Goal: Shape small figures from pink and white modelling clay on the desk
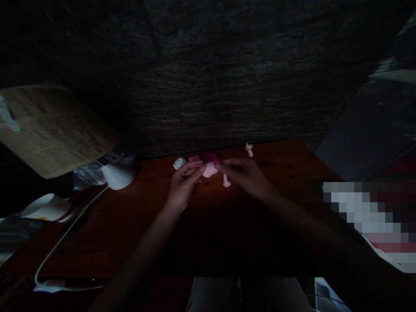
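Note:
Both hands meet over the table, pinching a flat, pale pink piece point(210, 170) that looks like soft clay. My left hand point(184, 183) grips its left edge between thumb and finger. My right hand point(244, 174) holds its right edge the same way. Just below the right fingers lies a small pale pink shaped piece point(226, 180). Another pale pink piece point(248, 149) sits farther back, beyond the right hand. Behind the hands are a pink square point(195, 159) and a darker magenta one point(211, 157). A white crumpled lump point(179, 163) rests behind the left hand. Dim light hides fine detail.
On the left stand a white cone-shaped holder point(119, 177), a tilted paper cup point(48, 207) and a large brown paper bag point(55, 125). A white cable point(69, 234) runs along the wooden table point(113, 229). A dark textured wall point(211, 78) rises behind. A blurred-out item point(367, 216) is at right.

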